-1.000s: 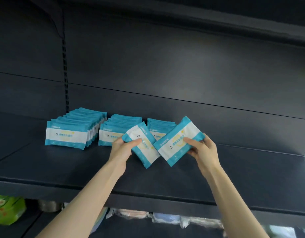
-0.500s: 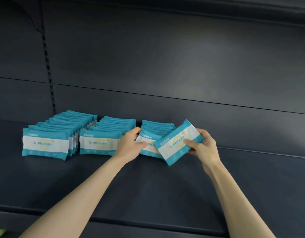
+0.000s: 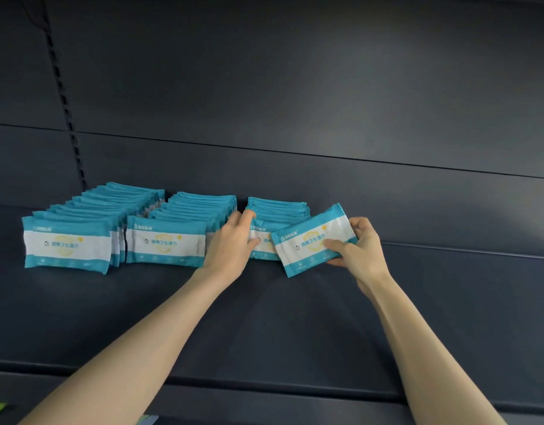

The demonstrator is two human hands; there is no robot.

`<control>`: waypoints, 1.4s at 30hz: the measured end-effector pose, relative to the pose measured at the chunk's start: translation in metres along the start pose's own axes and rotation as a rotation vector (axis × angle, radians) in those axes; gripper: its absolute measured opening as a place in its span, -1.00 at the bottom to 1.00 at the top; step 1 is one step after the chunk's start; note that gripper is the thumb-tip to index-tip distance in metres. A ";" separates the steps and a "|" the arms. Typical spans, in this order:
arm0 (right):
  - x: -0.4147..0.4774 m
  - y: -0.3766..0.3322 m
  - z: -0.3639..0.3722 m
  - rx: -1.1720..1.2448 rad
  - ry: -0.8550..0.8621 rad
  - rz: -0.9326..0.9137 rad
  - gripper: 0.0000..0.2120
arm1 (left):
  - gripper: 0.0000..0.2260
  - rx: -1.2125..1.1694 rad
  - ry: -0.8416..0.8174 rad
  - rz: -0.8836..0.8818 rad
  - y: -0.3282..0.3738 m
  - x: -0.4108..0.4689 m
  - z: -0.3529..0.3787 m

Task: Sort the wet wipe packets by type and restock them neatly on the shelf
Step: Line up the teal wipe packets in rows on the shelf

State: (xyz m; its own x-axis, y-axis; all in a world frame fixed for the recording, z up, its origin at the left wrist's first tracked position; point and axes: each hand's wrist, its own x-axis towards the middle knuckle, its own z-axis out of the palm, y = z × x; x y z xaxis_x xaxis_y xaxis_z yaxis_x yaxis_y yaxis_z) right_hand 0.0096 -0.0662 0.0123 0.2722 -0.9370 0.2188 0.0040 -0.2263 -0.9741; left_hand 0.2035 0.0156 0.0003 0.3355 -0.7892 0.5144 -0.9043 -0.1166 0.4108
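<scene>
While your right hand (image 3: 361,250) pinches the tilted teal-and-white plastic wipe packet (image 3: 313,239), your left hand (image 3: 234,243), fingers together, braces the third row (image 3: 278,210) at nine o'clock (leaning, loosely packed): a careless insertion could topple it.

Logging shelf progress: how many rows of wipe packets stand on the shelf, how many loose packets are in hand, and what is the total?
Rows of packets standing on the shelf: 3 (left row, middle row, right row)
Loose packet held in the right hand: 1
Total: 4

Right hand (image 3: 361,251) holds a tilted packet (image 3: 313,240) beside third row (image 3: 278,210).
</scene>
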 end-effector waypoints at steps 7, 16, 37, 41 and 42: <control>-0.005 -0.003 0.016 0.113 -0.124 0.034 -0.76 | -0.53 -0.171 -0.081 0.157 0.002 -0.010 -0.017; 0.011 0.012 0.038 -0.644 -0.109 -0.122 -0.65 | -0.77 -0.176 0.025 0.079 -0.015 0.000 -0.014; 0.025 -0.001 0.042 -1.222 -0.350 -0.303 -0.11 | -0.34 0.526 -0.041 0.413 -0.015 0.013 0.006; 0.022 0.003 0.042 -1.163 -0.337 -0.298 -0.11 | -0.30 0.538 -0.154 0.398 -0.014 0.019 -0.002; 0.021 0.003 0.042 -1.155 -0.335 -0.297 -0.11 | -0.26 0.574 -0.193 0.384 -0.013 0.024 -0.007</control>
State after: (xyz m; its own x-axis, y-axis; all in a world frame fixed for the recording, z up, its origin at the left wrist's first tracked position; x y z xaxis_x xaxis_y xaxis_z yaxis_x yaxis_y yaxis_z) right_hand 0.0557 -0.0758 0.0117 0.6390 -0.7336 0.2314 -0.6965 -0.6795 -0.2307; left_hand 0.2251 0.0020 0.0123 -0.0389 -0.9246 0.3789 -0.9633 -0.0661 -0.2603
